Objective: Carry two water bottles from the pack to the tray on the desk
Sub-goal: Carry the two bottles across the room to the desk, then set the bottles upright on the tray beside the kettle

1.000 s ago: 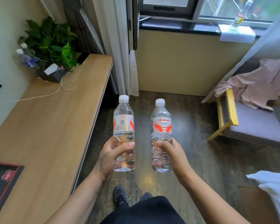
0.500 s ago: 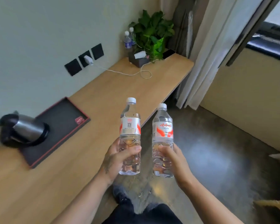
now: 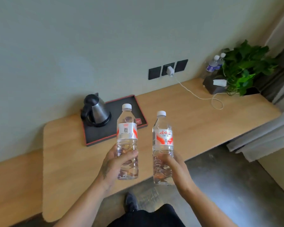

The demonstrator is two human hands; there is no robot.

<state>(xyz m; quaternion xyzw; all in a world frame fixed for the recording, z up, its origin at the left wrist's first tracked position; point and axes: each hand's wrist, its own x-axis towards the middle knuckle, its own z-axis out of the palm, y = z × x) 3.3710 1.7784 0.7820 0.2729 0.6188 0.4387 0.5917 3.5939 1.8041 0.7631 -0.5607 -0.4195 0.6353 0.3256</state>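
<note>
Person stood at the desk (image 3: 195,122) edge, facing the wall. Left hand (image 3: 116,164) gripped the left bottle (image 3: 127,141) around its lower body, fingers (image 3: 129,154) wrapped closed across the front. Right hand (image 3: 175,167) gripped the right bottle (image 3: 162,148) the same way, low on the ribbed section. Both bottles were upright, capped, full, held side by side and apart, in the air over the near edge of the desk.

The tray (image 3: 141,112), dark with a red rim, lay on the desk at 12 o'clock from the left bottle, near the wall. A kettle (image 3: 96,110) occupied the tray's 9 o'clock end. The 3 o'clock end looked bare apart from a small red card (image 3: 138,121) near the corner.

Judgement: carry nearly finished, placement next. Best done by reaching forward toward 12 o'clock and lowering both bottles onto the bare 3 o'clock half, bases flat, clear of the rim so neither tips. Keep the left bottle off the kettle. A low grip suits setting down; release only once each base sits level. Set the bottles slightly apart, so that the hands withdraw without knocking either over.

Charger cable (image 3: 195,95), plant (image 3: 246,68) and two other bottles (image 3: 214,64) sat well away at 2 o'clock; no obstruction.
</note>
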